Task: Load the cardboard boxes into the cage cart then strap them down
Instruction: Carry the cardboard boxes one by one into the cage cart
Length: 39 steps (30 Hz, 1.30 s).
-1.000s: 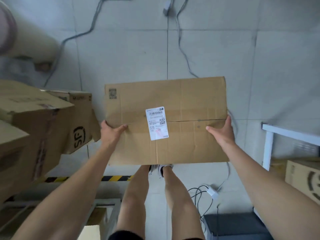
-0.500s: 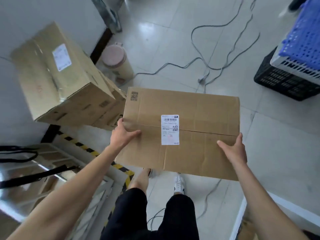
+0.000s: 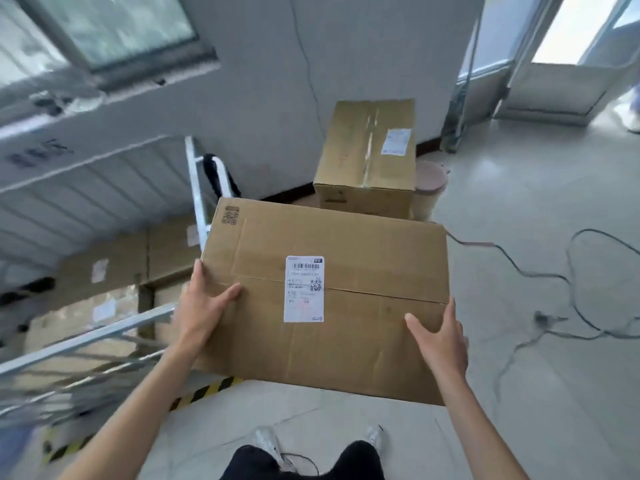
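I hold a flat cardboard box [image 3: 363, 271] with a white shipping label in front of me, level, above the floor. My left hand [image 3: 201, 313] grips its left edge and my right hand [image 3: 438, 337] grips its right edge. To the left stands the metal cage cart [image 3: 104, 334], with several cardboard boxes [image 3: 104, 268] inside it behind its bars. A black strap [image 3: 218, 178] hangs on the cart's upright post. The box's left end is beside the cart's open side.
A stack of cardboard boxes [image 3: 367, 161] stands by the wall ahead, with a pinkish bin [image 3: 429, 188] beside it. Cables [image 3: 561, 292] trail across the tiled floor on the right. Yellow-black hazard tape [image 3: 204, 393] marks the floor by the cart.
My view has swung left and upward, bringing the cage cart and wall into sight. The held box has travelled with me toward the cart, with both hands keeping the same grip.
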Each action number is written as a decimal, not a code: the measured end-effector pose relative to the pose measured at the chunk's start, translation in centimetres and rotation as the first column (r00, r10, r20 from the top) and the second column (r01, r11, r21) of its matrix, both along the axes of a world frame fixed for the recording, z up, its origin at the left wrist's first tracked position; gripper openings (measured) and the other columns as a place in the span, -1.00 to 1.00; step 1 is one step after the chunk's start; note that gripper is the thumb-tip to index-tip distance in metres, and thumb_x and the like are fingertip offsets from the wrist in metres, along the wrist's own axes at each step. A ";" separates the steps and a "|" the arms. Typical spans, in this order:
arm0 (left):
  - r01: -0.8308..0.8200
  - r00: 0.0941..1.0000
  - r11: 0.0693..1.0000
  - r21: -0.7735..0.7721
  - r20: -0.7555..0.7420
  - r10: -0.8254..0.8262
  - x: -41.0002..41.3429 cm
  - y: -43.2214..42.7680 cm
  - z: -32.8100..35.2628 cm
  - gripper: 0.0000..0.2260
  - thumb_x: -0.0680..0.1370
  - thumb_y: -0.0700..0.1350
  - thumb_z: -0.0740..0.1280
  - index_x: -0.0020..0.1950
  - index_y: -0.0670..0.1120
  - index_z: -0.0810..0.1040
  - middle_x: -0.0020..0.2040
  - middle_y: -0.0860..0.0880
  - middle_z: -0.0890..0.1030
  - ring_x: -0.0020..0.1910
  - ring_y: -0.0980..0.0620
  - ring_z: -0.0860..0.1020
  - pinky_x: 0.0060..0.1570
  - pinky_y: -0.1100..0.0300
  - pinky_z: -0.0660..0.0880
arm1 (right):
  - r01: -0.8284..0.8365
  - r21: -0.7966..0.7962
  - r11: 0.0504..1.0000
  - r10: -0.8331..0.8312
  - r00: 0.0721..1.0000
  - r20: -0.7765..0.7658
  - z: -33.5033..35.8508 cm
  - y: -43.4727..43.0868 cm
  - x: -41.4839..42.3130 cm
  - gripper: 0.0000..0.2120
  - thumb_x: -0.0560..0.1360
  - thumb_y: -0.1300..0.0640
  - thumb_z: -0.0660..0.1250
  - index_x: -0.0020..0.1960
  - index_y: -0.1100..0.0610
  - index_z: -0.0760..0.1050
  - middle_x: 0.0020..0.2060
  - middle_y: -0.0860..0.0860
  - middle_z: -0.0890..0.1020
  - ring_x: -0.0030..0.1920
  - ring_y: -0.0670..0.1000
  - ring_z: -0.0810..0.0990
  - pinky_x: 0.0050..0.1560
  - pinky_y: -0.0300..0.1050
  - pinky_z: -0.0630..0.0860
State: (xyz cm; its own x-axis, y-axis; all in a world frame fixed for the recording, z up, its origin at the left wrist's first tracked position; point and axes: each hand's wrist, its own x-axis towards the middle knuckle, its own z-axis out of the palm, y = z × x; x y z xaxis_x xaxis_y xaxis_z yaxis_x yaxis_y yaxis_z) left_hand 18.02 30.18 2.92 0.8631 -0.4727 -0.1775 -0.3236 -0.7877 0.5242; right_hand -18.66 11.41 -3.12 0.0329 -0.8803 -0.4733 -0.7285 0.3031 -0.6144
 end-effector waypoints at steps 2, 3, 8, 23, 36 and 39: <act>-0.121 0.992 0.992 -0.024 0.039 0.122 3.8 6.0 1.3 -0.04 0.38 0.36 0.43 0.63 0.03 0.08 0.44 -0.18 0.44 0.37 -0.19 0.45 0.21 -0.16 0.47 | -0.131 -0.042 0.990 0.132 0.991 0.021 1.3 1.3 6.3 -0.04 0.42 -0.35 0.36 0.62 -0.11 -0.07 0.49 0.09 0.33 0.47 0.26 0.25 0.38 0.25 0.29; -0.176 0.983 0.984 -0.038 0.049 0.178 5.5 9.1 1.7 -0.05 0.39 0.35 0.43 0.63 0.01 0.10 0.45 -0.18 0.43 0.38 -0.20 0.44 0.24 -0.16 0.46 | -0.195 -0.065 0.979 0.197 0.980 0.027 1.9 2.3 9.5 -0.04 0.42 -0.34 0.37 0.62 -0.10 -0.06 0.49 0.08 0.34 0.47 0.26 0.26 0.36 0.25 0.30; -0.420 0.907 0.907 -0.027 0.003 0.421 13.5 24.1 1.4 -0.07 0.40 0.33 0.45 0.62 0.03 0.12 0.46 -0.15 0.45 0.38 -0.21 0.45 0.24 -0.15 0.48 | -0.450 -0.105 0.887 0.453 0.891 0.005 3.3 9.6 25.0 -0.05 0.43 -0.33 0.37 0.62 -0.07 -0.04 0.52 0.07 0.32 0.47 0.24 0.28 0.37 0.19 0.33; -0.525 0.845 0.851 0.026 -0.099 0.525 35.5 39.3 -1.6 -0.06 0.30 0.53 0.28 0.58 0.18 0.11 0.39 -0.18 0.45 0.32 -0.28 0.46 0.19 -0.18 0.44 | -0.482 -0.201 0.853 0.444 0.872 -0.204 3.7 23.4 49.7 -0.10 0.40 -0.43 0.27 0.60 -0.13 0.02 0.43 0.08 0.41 0.41 0.24 0.34 0.22 0.23 0.39; -0.529 0.836 0.844 0.095 -0.113 0.537 52.8 37.1 -3.6 -0.14 0.27 0.51 0.26 0.50 0.19 0.24 0.31 -0.11 0.55 0.28 -0.22 0.50 0.22 -0.15 0.43 | -0.576 -0.162 0.801 0.530 0.809 -0.254 2.2 18.9 68.8 -0.27 0.45 -0.33 0.29 0.53 -0.10 0.20 0.31 0.12 0.53 0.32 0.25 0.44 0.22 0.18 0.40; -0.509 0.847 0.853 0.116 -0.111 0.521 58.3 35.6 -4.3 -0.25 0.29 0.49 0.27 0.41 0.20 0.32 0.29 -0.09 0.58 0.26 -0.21 0.52 0.21 -0.15 0.43 | -0.606 -0.127 0.785 0.581 0.792 -0.190 0.3 17.2 74.6 -0.38 0.47 -0.27 0.29 0.46 -0.10 0.28 0.22 0.14 0.57 0.26 0.27 0.48 0.19 0.15 0.43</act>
State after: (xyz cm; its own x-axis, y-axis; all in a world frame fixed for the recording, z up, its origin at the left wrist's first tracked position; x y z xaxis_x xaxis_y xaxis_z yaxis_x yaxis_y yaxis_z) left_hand 76.33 65.75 -1.40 0.9439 0.0536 -0.3259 0.2083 -0.8623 0.4616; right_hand 55.98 28.60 -2.83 0.5240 -0.7742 -0.3549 -0.8069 -0.3179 -0.4978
